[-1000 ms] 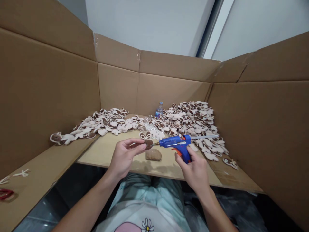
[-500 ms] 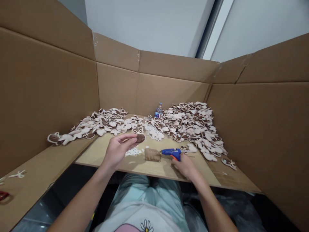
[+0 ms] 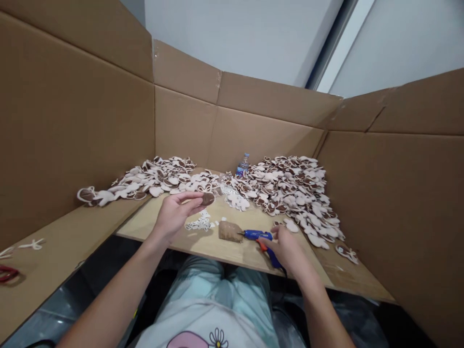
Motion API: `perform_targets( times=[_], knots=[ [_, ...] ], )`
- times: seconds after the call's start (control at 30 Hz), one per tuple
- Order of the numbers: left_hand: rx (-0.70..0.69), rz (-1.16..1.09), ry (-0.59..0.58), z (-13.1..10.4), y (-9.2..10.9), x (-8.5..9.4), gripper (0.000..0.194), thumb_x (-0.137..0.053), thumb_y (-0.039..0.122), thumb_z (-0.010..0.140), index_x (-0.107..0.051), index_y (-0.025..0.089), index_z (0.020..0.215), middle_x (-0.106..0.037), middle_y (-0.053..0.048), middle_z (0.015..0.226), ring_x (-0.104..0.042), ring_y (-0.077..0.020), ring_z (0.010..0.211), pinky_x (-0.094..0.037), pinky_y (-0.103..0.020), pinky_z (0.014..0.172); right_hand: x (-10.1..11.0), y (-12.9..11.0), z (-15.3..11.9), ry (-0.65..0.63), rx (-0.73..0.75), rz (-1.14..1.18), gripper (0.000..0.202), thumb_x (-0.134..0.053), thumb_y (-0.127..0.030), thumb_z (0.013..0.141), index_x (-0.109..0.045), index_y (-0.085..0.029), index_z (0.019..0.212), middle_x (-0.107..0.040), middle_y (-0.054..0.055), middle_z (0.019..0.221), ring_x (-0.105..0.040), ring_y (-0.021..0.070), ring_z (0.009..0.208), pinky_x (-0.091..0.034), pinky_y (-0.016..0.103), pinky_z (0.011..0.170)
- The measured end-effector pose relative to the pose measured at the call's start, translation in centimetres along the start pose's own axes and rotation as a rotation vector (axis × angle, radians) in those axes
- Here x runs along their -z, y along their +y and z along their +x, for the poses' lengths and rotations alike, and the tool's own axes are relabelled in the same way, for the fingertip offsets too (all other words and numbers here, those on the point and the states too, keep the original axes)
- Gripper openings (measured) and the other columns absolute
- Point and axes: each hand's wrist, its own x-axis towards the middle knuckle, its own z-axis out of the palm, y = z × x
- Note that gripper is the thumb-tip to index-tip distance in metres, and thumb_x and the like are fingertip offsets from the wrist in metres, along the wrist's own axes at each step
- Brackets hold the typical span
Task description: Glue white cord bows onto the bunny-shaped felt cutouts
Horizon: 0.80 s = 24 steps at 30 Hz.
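Note:
A brown oval piece [image 3: 208, 198] with a cream string bow at its top is pinched between the thumb and fingers of my left hand [image 3: 174, 212], above the board. A blue glue gun [image 3: 257, 235] with an orange trigger lies on the board, its nozzle on a brown block [image 3: 230, 231]. My right hand [image 3: 284, 244] is at the rear of the gun, fingers apart and no longer wrapped round the handle. Small white pieces [image 3: 200, 222] are scattered below the brown oval piece.
Heaps of white and brown bow-tied pieces stand at the left [image 3: 155, 176] and right [image 3: 297, 188]. Between them are a water bottle [image 3: 242, 166] and clear plastic [image 3: 227, 186]. Cardboard walls [image 3: 268, 116] surround the board. Red-handled scissors [image 3: 7, 274] lie far left.
My right hand has let go of the glue gun, whose handle now shows below the hand. My left hand still holds the brown piece. The camera view has shifted slightly.

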Motion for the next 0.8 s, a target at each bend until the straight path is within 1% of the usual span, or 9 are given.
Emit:
perform_targets(
  times=[0.07, 0.13, 0.2, 0.3, 0.37, 0.4, 0.53, 0.63, 0.8],
  knots=[
    [0.004, -0.01, -0.002, 0.1, -0.1, 0.2, 0.022, -0.084, 0.02, 0.06, -0.077, 0.012, 0.078, -0.077, -0.007, 0.085, -0.072, -0.0211, 0.084, -0.059, -0.035, 0.083, 0.2, -1.8, 1.0, 0.009, 0.185, 0.014, 0.024, -0.058, -0.027, 0.085, -0.068, -0.011, 0.1, -0.073, 0.017, 0.095, -0.068, 0.0238, 0.083, -0.045, 0.027, 0.065],
    [0.002, -0.019, 0.0, 0.2, -0.1, 0.2, 0.019, -0.083, 0.019, 0.06, -0.077, 0.013, 0.076, -0.076, -0.006, 0.083, -0.072, -0.0199, 0.082, -0.059, -0.034, 0.081, -0.1, -4.3, 2.7, -0.102, 0.346, 0.04, 0.019, -0.055, -0.021, 0.086, -0.072, -0.015, 0.092, -0.075, 0.01, 0.088, -0.069, 0.0191, 0.079, -0.046, 0.024, 0.067],
    [-0.003, -0.026, 0.001, 0.2, 0.0, 0.2, 0.017, -0.083, 0.018, 0.06, -0.077, 0.013, 0.075, -0.076, -0.005, 0.082, -0.072, -0.0192, 0.081, -0.059, -0.033, 0.081, -1.1, -6.9, 4.8, -0.204, 0.471, 0.04, 0.018, -0.058, -0.016, 0.083, -0.074, -0.018, 0.091, -0.076, 0.005, 0.087, -0.068, 0.0156, 0.076, -0.047, 0.021, 0.067],
    [0.008, -0.037, 0.001, 0.3, 0.1, 0.1, 0.017, -0.082, 0.017, 0.059, -0.076, 0.013, 0.075, -0.076, -0.005, 0.082, -0.072, -0.0193, 0.081, -0.059, -0.033, 0.081, -3.3, -9.8, 7.9, -0.334, 0.598, -0.008, 0.018, -0.067, -0.013, 0.077, -0.075, -0.018, 0.093, -0.076, 0.004, 0.091, -0.068, 0.0166, 0.08, -0.048, 0.023, 0.072],
    [0.021, -0.037, 0.003, 0.4, 0.0, 0.2, 0.018, -0.082, 0.016, 0.058, -0.076, 0.012, 0.075, -0.076, -0.006, 0.082, -0.072, -0.02, 0.081, -0.059, -0.034, 0.081, -4.6, -11.0, 9.4, -0.42, 0.631, -0.058, 0.015, -0.072, -0.014, 0.075, -0.074, -0.016, 0.09, -0.075, 0.004, 0.088, -0.067, 0.0166, 0.078, -0.05, 0.025, 0.074],
    [0.024, -0.033, 0.004, 0.5, 0.0, 0.2, 0.019, -0.082, 0.016, 0.058, -0.076, 0.012, 0.076, -0.076, -0.006, 0.082, -0.072, -0.0204, 0.081, -0.058, -0.035, 0.082, -5.2, -11.3, 10.0, -0.461, 0.638, -0.084, 0.013, -0.072, -0.018, 0.078, -0.072, -0.015, 0.091, -0.073, 0.003, 0.089, -0.067, 0.0164, 0.078, -0.051, 0.027, 0.075],
    [0.024, -0.014, -0.008, 0.5, -0.1, 0.3, 0.021, -0.081, 0.017, 0.061, -0.075, 0.01, 0.08, -0.076, -0.009, 0.089, -0.072, -0.021, 0.083, -0.057, -0.036, 0.083, -6.4, -12.0, 10.8, -0.57, 0.629, -0.176, 0.026, -0.059, -0.034, 0.092, -0.063, -0.015, 0.11, -0.065, 0.006, 0.111, -0.065, 0.0193, 0.092, -0.056, 0.037, 0.079],
    [0.025, -0.024, -0.003, 0.4, 0.0, 0.2, 0.021, -0.081, 0.016, 0.061, -0.075, 0.01, 0.081, -0.076, -0.01, 0.088, -0.072, -0.0204, 0.082, -0.057, -0.036, 0.083, -6.7, -12.4, 10.8, -0.583, 0.62, -0.224, 0.029, -0.058, -0.035, 0.093, -0.062, -0.016, 0.115, -0.062, 0.007, 0.119, -0.063, 0.0224, 0.099, -0.055, 0.039, 0.083],
    [0.014, -0.058, 0.018, 0.3, 0.1, 0.0, 0.016, -0.08, 0.013, 0.06, -0.075, 0.011, 0.076, -0.075, -0.007, 0.082, -0.072, -0.0195, 0.078, -0.057, -0.037, 0.082, -6.4, -12.6, 11.3, -0.569, 0.642, -0.249, 0.029, -0.059, -0.033, 0.092, -0.061, -0.016, 0.116, -0.062, 0.007, 0.119, -0.063, 0.0216, 0.099, -0.055, 0.039, 0.082]
  ],
)
